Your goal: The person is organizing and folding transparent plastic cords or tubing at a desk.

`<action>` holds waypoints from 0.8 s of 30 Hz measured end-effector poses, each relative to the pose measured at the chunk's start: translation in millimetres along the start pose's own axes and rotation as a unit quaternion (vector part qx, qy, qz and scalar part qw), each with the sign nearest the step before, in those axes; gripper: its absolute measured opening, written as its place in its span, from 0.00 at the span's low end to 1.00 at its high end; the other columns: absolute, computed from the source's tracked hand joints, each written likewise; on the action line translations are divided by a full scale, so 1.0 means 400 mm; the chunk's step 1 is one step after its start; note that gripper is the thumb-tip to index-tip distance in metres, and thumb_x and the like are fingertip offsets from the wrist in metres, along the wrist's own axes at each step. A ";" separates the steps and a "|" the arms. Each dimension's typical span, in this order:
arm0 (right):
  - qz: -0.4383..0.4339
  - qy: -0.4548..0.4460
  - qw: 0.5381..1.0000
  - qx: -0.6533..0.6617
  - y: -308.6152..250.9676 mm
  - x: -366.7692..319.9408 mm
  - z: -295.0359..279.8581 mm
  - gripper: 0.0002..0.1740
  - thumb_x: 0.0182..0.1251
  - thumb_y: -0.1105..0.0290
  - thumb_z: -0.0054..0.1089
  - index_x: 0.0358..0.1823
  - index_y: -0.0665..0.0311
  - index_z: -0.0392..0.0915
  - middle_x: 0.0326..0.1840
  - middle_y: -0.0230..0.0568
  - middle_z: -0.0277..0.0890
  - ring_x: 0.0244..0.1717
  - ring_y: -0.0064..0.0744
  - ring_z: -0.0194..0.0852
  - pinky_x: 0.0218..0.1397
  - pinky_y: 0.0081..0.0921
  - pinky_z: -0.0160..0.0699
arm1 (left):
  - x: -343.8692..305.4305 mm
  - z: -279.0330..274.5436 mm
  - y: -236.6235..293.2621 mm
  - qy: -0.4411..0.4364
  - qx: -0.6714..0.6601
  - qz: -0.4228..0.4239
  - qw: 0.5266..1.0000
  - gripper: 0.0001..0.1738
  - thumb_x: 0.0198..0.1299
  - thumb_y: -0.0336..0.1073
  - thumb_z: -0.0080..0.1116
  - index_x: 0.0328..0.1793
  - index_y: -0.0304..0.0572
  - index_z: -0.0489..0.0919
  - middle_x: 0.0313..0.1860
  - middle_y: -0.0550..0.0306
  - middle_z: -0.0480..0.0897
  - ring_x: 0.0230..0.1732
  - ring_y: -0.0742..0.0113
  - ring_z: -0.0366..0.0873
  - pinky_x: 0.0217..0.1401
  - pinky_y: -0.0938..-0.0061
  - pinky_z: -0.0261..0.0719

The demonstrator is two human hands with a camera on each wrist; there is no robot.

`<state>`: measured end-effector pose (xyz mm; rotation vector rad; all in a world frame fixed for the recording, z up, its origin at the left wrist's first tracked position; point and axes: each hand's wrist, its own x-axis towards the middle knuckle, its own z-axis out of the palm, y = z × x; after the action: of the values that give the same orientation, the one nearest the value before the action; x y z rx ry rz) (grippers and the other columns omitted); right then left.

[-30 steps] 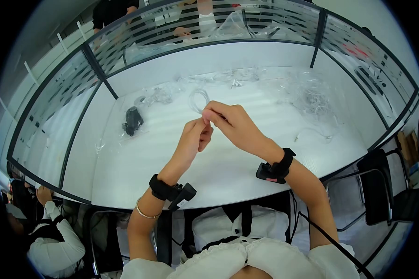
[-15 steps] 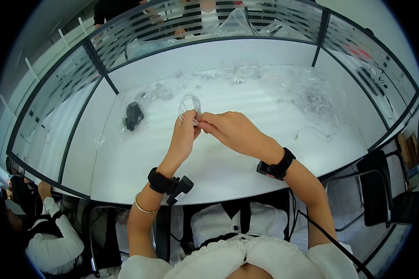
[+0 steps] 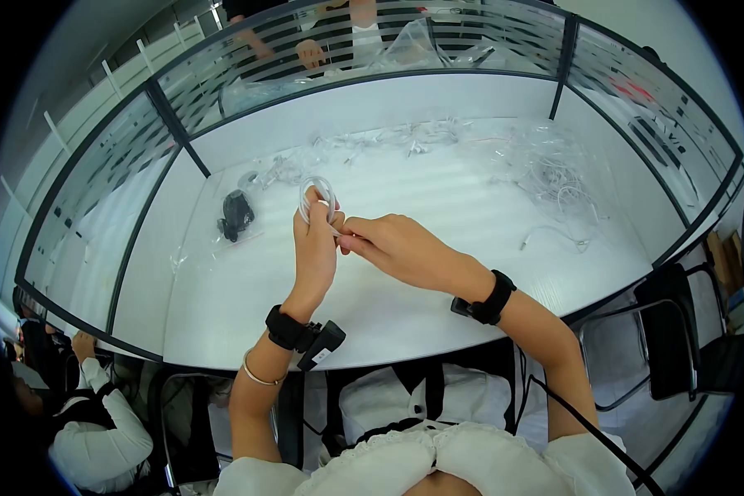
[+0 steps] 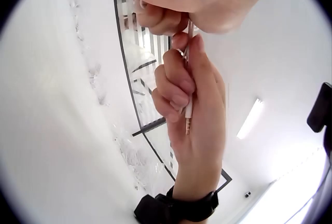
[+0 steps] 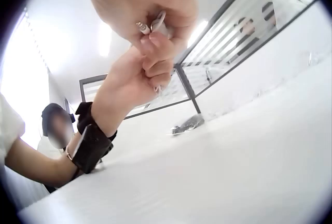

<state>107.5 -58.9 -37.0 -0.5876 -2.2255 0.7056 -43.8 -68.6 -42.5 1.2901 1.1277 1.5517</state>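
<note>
My left hand grips a coiled white audio cable, its loops standing up over the thumb and fingers. My right hand meets it from the right, thumb and fingers pinching the cable's end. In the left wrist view a slim metal-tipped audio plug pokes out of the right hand's curled fingers. The right wrist view shows the same plug beside a small white loop. Both hands are close together above the white table. The cable between them is partly hidden by fingers.
A black item in clear plastic lies at the left. Bagged white cables are heaped at the right, with a loose white cable in front. Clear bags line the back. Glass-topped partitions enclose the table; people are beyond.
Both hands have moved left and slightly nearer the body with the cable. The coil, earlier beyond the fingertips, now sits round the left thumb and fingers. The right hand still pinches its end.
</note>
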 end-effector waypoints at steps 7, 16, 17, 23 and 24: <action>0.209 -0.038 0.913 0.348 0.060 0.012 -0.051 0.15 0.71 0.58 0.51 0.37 0.64 0.75 0.22 0.27 0.66 0.22 0.16 0.58 0.22 0.15 0.57 | 0.008 -0.010 0.011 -0.085 -0.055 0.014 0.995 0.11 0.65 0.32 0.39 0.30 0.44 0.70 0.19 0.69 0.65 0.15 0.84 0.49 0.16 0.82 0.43; 0.226 0.038 0.907 0.352 0.036 0.006 -0.085 0.14 0.67 0.61 0.56 0.49 0.56 0.67 0.18 0.21 0.58 0.18 0.12 0.48 0.20 0.14 0.44 | 0.000 -0.020 0.032 -0.339 -0.036 -0.054 0.939 0.06 0.64 0.32 0.42 0.33 0.45 0.67 0.17 0.71 0.61 0.14 0.85 0.48 0.18 0.83 0.41; 0.228 0.050 0.908 0.347 0.028 0.006 -0.082 0.14 0.67 0.62 0.56 0.49 0.55 0.67 0.16 0.19 0.56 0.16 0.11 0.45 0.20 0.15 0.41 | 0.000 -0.019 0.036 -0.358 -0.035 -0.067 0.931 0.04 0.64 0.32 0.43 0.34 0.46 0.67 0.17 0.71 0.61 0.14 0.85 0.48 0.19 0.84 0.41; 0.191 0.090 0.934 0.288 0.050 0.007 -0.072 0.16 0.66 0.64 0.56 0.52 0.56 0.65 0.16 0.21 0.62 0.16 0.11 0.49 0.19 0.15 0.43 | -0.012 -0.001 0.029 -0.274 0.015 -0.120 0.954 0.07 0.63 0.33 0.51 0.43 0.49 0.66 0.19 0.74 0.64 0.15 0.86 0.49 0.20 0.84 0.41; 0.177 0.069 0.934 0.303 0.046 0.007 -0.069 0.16 0.67 0.66 0.55 0.53 0.56 0.64 0.17 0.23 0.65 0.16 0.11 0.52 0.20 0.16 0.48 | -0.016 0.003 0.034 -0.290 0.032 -0.136 0.947 0.05 0.63 0.33 0.50 0.43 0.48 0.67 0.19 0.74 0.63 0.15 0.86 0.49 0.20 0.84 0.41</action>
<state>129.8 -34.8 -30.9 -0.6928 -1.6532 1.4184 -42.1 -78.2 -31.0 1.4359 0.9247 0.8528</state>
